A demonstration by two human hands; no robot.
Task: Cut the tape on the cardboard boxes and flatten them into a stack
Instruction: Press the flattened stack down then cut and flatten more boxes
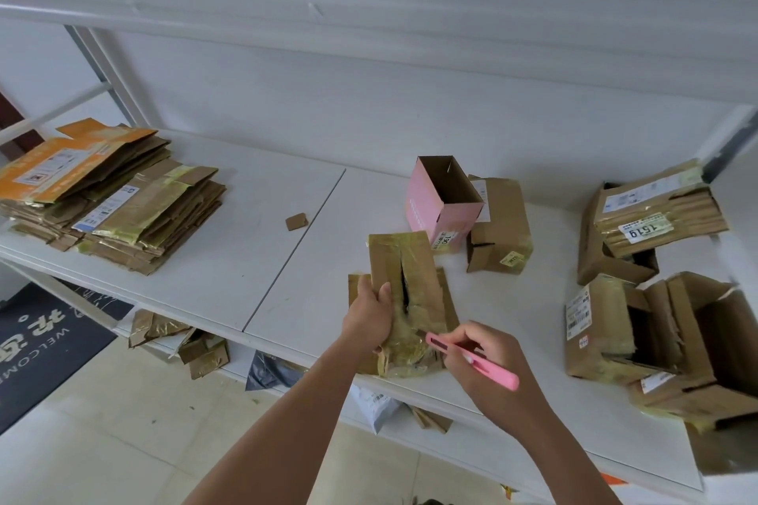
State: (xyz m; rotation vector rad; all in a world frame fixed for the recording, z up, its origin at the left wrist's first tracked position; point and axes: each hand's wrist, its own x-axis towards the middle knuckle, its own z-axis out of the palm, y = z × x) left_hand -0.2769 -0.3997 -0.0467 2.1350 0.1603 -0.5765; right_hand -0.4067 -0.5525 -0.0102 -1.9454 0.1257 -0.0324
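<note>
A small taped cardboard box [414,279] stands near the front edge of the white table [254,242], with a dark slit open along the tape down its middle. My left hand [371,314] grips its left side. My right hand [488,365] holds a pink utility knife [476,361] whose tip touches the lower end of the slit. A stack of flattened boxes [110,197] lies at the table's far left.
A pink open box [443,205] and a brown box [500,225] stand behind the one I hold. Several more boxes [656,291] crowd the right side. A cardboard scrap [296,222] lies mid-table. Scraps and a dark doormat [41,340] are on the floor below.
</note>
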